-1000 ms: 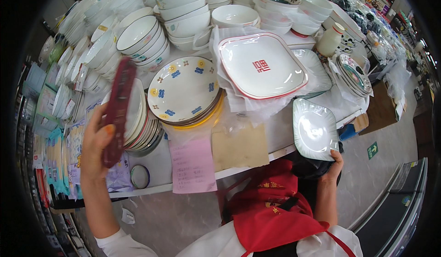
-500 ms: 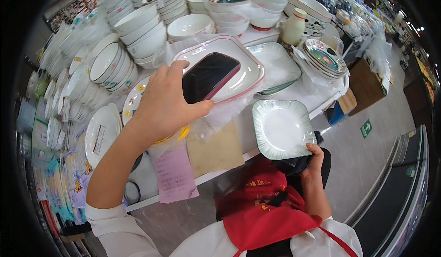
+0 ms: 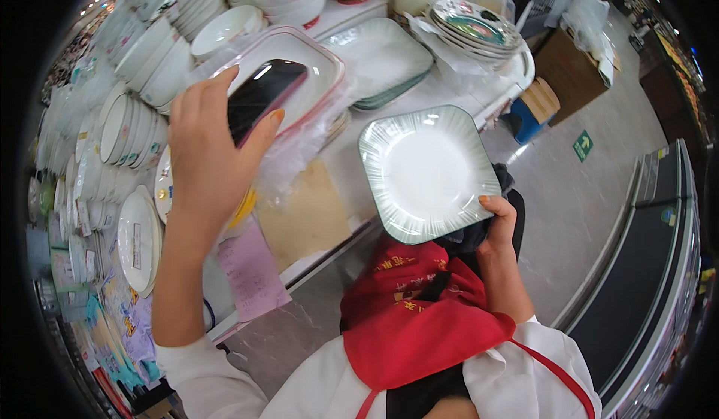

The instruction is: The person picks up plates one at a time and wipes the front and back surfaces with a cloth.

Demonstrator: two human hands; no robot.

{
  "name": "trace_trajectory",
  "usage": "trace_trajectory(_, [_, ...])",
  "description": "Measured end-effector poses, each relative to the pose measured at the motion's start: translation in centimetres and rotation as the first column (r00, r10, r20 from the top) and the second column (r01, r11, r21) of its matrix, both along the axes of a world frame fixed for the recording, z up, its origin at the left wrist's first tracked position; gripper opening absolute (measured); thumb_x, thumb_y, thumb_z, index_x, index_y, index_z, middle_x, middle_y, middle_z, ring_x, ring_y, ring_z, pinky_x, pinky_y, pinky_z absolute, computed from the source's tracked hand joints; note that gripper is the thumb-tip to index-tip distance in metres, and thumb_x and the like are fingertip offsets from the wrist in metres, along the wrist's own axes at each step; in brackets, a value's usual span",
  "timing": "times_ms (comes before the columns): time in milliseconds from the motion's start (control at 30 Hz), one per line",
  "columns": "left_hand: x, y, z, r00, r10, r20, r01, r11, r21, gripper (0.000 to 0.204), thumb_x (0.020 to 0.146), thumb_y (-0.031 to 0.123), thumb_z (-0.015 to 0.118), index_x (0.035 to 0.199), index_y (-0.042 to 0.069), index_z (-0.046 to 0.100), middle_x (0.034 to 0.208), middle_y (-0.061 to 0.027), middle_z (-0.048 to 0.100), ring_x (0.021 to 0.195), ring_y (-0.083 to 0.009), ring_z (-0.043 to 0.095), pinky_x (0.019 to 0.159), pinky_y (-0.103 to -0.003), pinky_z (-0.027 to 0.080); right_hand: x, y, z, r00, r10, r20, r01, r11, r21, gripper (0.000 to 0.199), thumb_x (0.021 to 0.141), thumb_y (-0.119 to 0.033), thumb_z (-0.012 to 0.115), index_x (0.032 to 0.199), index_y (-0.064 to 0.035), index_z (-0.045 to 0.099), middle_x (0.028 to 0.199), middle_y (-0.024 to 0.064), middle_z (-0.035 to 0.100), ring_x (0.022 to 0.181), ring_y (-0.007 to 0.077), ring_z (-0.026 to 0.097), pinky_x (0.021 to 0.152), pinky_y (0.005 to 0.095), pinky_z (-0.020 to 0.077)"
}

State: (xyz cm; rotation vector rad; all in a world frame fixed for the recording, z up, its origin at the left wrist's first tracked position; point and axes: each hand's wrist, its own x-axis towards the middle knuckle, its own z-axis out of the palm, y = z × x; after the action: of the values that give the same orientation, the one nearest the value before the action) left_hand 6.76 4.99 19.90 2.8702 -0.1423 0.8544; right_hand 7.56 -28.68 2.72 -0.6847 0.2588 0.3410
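Observation:
My left hand (image 3: 213, 138) is closed around the left end of a dark smartphone (image 3: 262, 97), thumb along its lower edge and fingers at the upper side. Under the phone is a white rectangular dish with a pink rim (image 3: 318, 58), partly wrapped in clear plastic. In my right hand (image 3: 498, 220) is a square white plate with a ribbed green-grey rim (image 3: 431, 172). The thumb lies on the plate's lower right corner, while the other fingers are hidden beneath. The plate is tilted, its face up, over the table's front edge.
Similar square plates (image 3: 378, 63) lie behind, beside stacked patterned plates (image 3: 475, 29). Stacked bowls (image 3: 157, 59) crowd the left and back. A brown sheet (image 3: 303, 213) and a pink handwritten paper (image 3: 251, 273) lie near the table edge. A cardboard box (image 3: 562, 78) stands right.
My view has shifted, so the table appears further left. The square plate has come up and toward the left in my right hand. My left hand keeps hold of the phone over the pink-rimmed dish.

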Motion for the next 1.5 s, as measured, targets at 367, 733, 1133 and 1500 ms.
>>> trace_trajectory(367, [2.0,-15.1,-13.5,0.654,-0.748,-0.111,-0.485,-0.302,-0.821,0.042,0.09,0.031,0.062,0.113,0.001,0.042,0.105,-0.0097,0.055,0.089,-0.0178,0.057,0.074,-0.034,0.05,-0.4,-7.0,2.1,0.961,-0.265,0.081,0.271,0.959,-0.081,0.048,0.072,-0.011,0.054,0.117,0.0055,0.053,0.108,0.0164,0.062,0.093,0.0291,0.063,0.086,0.0376,0.051])
trace_trajectory(733, [4.8,-18.9,-20.7,0.359,-0.924,0.13,-0.754,-0.369,-0.543,0.065,0.065,-0.007,0.05,0.129,-0.001,0.044,0.122,-0.0127,0.054,0.112,-0.0264,0.054,0.095,-0.038,0.047,-0.4,-9.3,-1.7,0.928,-0.363,0.089,0.372,0.915,-0.153,0.046,0.092,-0.036,0.052,0.12,0.0004,0.054,0.106,0.0134,0.063,0.092,0.0249,0.063,0.084,0.0357,0.0512])
trace_trajectory(1133, [5.3,-18.5,-19.2,0.497,-0.867,0.029,-0.652,-0.395,-0.647,0.059,0.065,-0.011,0.047,0.123,-0.003,0.048,0.109,-0.0101,0.058,0.096,-0.0218,0.059,0.078,-0.033,0.05,0.5,-17.6,2.6,0.683,-0.701,0.203,0.729,0.673,-0.127,0.045,0.097,-0.044,0.036,0.101,-0.0045,0.057,0.089,0.02,0.063,0.078,0.0347,0.063,0.072,0.0476,0.0549])
trace_trajectory(1500, [4.8,-18.6,-20.3,0.512,-0.858,0.047,-0.604,-0.399,-0.69,0.054,0.063,-0.014,0.047,0.113,0.004,0.056,0.098,-0.0043,0.059,0.09,-0.0169,0.058,0.072,-0.028,0.048,2.5,1.4,-0.3,0.76,0.252,0.599,0.634,-0.088,-0.768,0.028,0.085,0.002,0.057,0.114,-0.0001,0.058,0.11,0.0098,0.06,0.102,0.0257,0.056,0.095,0.0357,0.0394])
